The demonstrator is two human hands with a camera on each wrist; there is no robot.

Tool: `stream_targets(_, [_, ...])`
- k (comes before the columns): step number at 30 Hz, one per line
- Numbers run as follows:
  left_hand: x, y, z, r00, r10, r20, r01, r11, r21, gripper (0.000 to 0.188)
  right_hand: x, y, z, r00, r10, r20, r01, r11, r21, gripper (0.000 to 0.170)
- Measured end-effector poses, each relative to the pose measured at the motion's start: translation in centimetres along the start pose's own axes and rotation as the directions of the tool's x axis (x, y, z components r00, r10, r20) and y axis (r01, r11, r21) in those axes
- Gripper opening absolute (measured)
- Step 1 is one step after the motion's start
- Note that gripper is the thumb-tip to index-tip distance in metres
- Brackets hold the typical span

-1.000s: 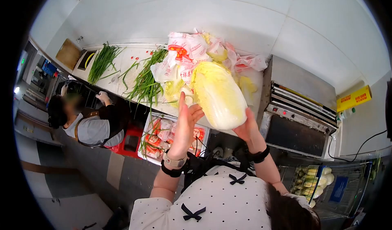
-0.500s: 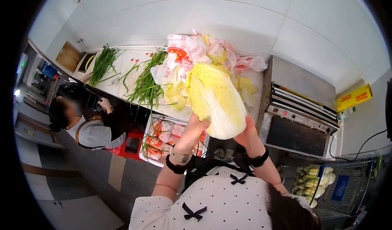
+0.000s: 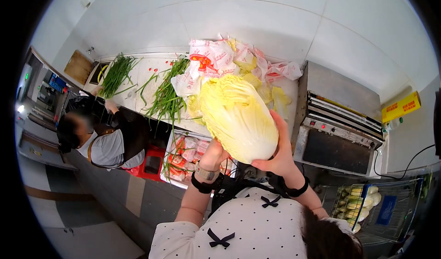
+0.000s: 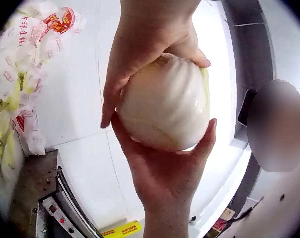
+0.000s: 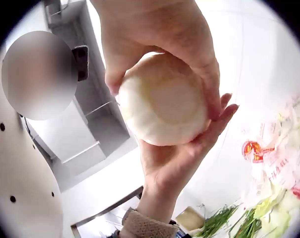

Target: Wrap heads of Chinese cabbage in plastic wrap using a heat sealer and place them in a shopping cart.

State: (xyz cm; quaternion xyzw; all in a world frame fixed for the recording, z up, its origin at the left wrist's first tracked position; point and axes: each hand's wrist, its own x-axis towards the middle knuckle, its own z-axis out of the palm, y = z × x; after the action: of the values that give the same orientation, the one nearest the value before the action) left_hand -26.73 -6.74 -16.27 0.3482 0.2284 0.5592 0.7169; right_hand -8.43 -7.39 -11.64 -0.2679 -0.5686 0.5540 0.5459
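Note:
Both hands hold a large napa cabbage (image 3: 241,116) above the counter's front edge, its yellow leafy top pointing up-left and its white base toward the body. In the head view the left hand (image 3: 215,157) grips its lower left side, partly hidden beneath it. The right hand (image 3: 281,151) curls round the base's right side, thumb across the bottom. The left wrist view shows the white base (image 4: 164,106) between the left hand (image 4: 152,42) and the right hand (image 4: 164,166). In the right wrist view the cut end (image 5: 174,99) faces the camera, with fingers of both hands around it.
Printed wrapping (image 3: 209,56) and loose yellow leaves (image 3: 279,100) lie behind the cabbage. Green stalks (image 3: 167,93) are on the counter's left. A metal machine (image 3: 340,121) stands right, a crate of wrapped packages (image 3: 188,153) below, a cart (image 3: 386,213) lower right. Another person (image 3: 105,146) is at left.
The cabbage has moved down and left, tilting further. The left hand has closed in on its lower side, and the right thumb has come across its base. The other person's arm has moved toward the counter.

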Motion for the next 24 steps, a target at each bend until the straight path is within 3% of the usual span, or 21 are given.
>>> stream_targets(10, [0.1,0.4,1.2,0.994,0.112,0.013,-0.112,0.993,-0.026,0.093,-0.7,-0.1,0.4,0.995,-0.097,-0.009,0.092,0.965,-0.247,0.108])
stream_targets(13, [0.0,0.3,1.4,0.987,0.155,0.032,-0.152,0.986,-0.069,0.092,-0.9,-0.4,0.0,0.994,-0.075,0.076,0.099,0.922,-0.375,0.117])
stream_targets(16, [-0.1,0.4,1.8,0.985,0.172,0.027,-0.169,0.982,-0.082,0.091,-0.8,-1.0,0.3,0.997,-0.039,0.066,0.063,0.908,-0.414,0.118])
stream_targets(21, [0.1,1.5,3.7,0.988,0.112,-0.109,-0.110,0.994,0.024,0.091,-0.9,-1.5,0.4,0.999,-0.009,0.044,0.023,0.946,-0.323,0.098])
stream_targets(24, [0.6,1.5,3.4,0.991,0.049,-0.121,-0.064,0.991,-0.117,0.089,-1.0,-2.1,-0.1,0.996,-0.001,0.088,0.032,0.939,-0.342,0.078])
